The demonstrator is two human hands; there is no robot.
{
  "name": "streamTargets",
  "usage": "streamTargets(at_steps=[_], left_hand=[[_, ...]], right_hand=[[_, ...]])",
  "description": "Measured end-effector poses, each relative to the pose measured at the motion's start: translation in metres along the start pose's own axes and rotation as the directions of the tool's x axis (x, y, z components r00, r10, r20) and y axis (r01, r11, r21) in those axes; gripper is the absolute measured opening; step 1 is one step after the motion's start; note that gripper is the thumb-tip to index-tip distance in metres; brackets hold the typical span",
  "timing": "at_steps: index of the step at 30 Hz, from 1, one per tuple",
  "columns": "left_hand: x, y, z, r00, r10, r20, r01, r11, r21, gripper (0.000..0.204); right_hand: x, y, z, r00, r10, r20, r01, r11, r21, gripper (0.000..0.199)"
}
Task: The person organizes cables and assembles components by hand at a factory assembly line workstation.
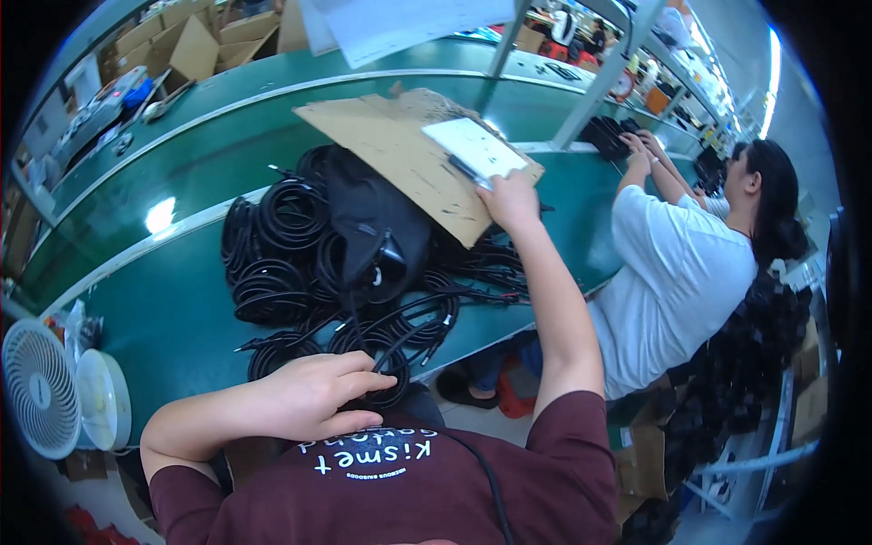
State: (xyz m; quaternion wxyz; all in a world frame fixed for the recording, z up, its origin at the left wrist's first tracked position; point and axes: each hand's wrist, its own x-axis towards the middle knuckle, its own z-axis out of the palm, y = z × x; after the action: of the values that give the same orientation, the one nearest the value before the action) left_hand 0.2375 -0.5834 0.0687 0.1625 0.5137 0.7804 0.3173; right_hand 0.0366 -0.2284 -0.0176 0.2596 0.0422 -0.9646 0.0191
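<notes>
My left hand (341, 391) is beside a coil of black cable (391, 392) at the near edge of the green table. Its fingers reach out toward the coil, with a gap between them and the thumb. Farther off, my right hand (511, 198) is closed on the lower corner of a white pad (472, 145). A dark, narrow object (469, 171) lies along the pad's edge, close to my fingertips. Under the pad is a sheet of brown cardboard (381, 136). It lies tilted over a black fabric bag (368, 213) and more coiled black cables (292, 213).
A white fan (41, 388) stands at the left. At the right, another person in a light shirt (677, 272) handles black items (604, 136) on the green table (173, 336). A metal post (590, 77) rises behind the table. Cardboard boxes (173, 45) stand at the far left.
</notes>
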Motion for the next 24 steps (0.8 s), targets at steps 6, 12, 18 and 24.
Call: streamTargets(at_steps=[6, 12, 18, 24], left_hand=[[-0.025, -0.010, 0.013, 0.993, -0.107, -0.052, 0.083, 0.937, -0.339, 0.043], [0.050, 0.003, 0.026, 0.984, 0.133, -0.121, -0.171, 0.895, -0.412, 0.044], [0.117, 0.007, 0.068, 0.996, 0.081, -0.041, -0.087, 0.723, -0.685, 0.044], [0.056, 0.023, 0.064, 0.991, 0.127, -0.037, -0.129, 0.991, -0.043, 0.043]], right_hand=[[-0.104, -0.053, -0.138, 0.643, -0.648, 0.409, 0.268, 0.690, 0.672, 0.017], [-0.211, -0.124, -0.157, 0.530, -0.835, 0.150, 0.005, 0.179, 0.984, 0.054], [-0.247, -0.129, -0.173, 0.883, -0.468, -0.042, -0.138, -0.344, 0.929, 0.070], [-0.277, -0.082, -0.182, 0.764, -0.638, -0.097, -0.133, -0.302, 0.944, 0.056]])
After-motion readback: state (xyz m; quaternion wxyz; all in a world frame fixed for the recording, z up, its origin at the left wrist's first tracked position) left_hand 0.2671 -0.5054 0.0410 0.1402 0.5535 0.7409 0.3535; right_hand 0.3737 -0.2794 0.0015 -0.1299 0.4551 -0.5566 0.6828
